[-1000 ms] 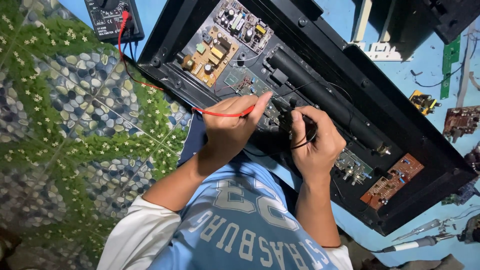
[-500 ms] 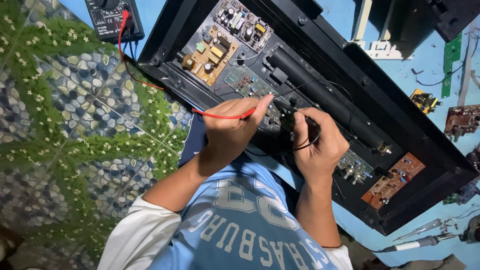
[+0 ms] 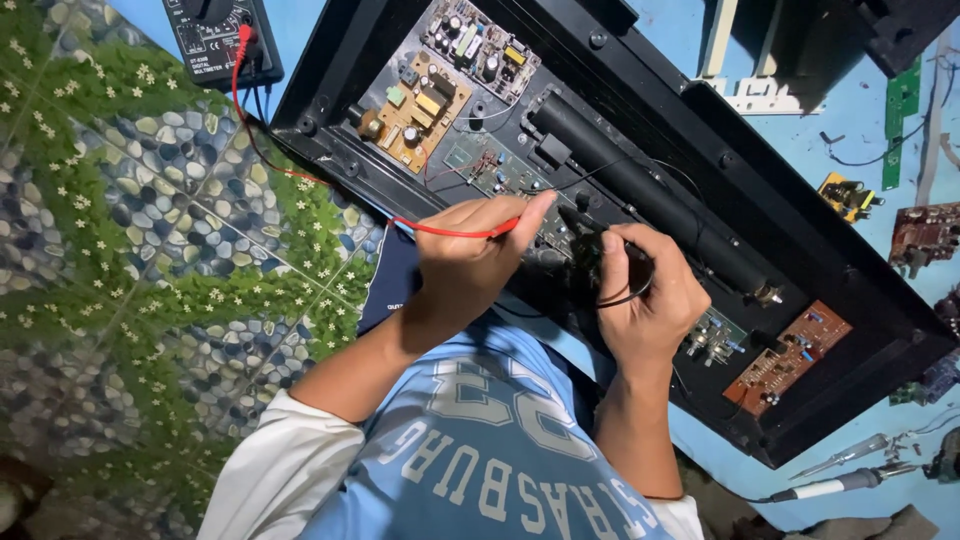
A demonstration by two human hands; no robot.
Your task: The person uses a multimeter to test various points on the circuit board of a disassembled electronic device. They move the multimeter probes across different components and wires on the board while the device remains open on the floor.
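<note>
Blue bench; fingers [image 3: 520,215] pinching red probe [image 3: 455,231]

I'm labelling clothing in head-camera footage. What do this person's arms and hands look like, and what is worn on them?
Both hands, left hand and right hand, are bare: no gloves, rings or watch visible. The forearms are bare too. The left arm's upper part has a white sleeve; the shirt is light blue with pale lettering.

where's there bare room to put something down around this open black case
Free: the patterned mat, between the multimeter and the sleeve. Crowded: inside the open black case, and the blue floor at picture right, strewn with loose boards and tools.
</note>
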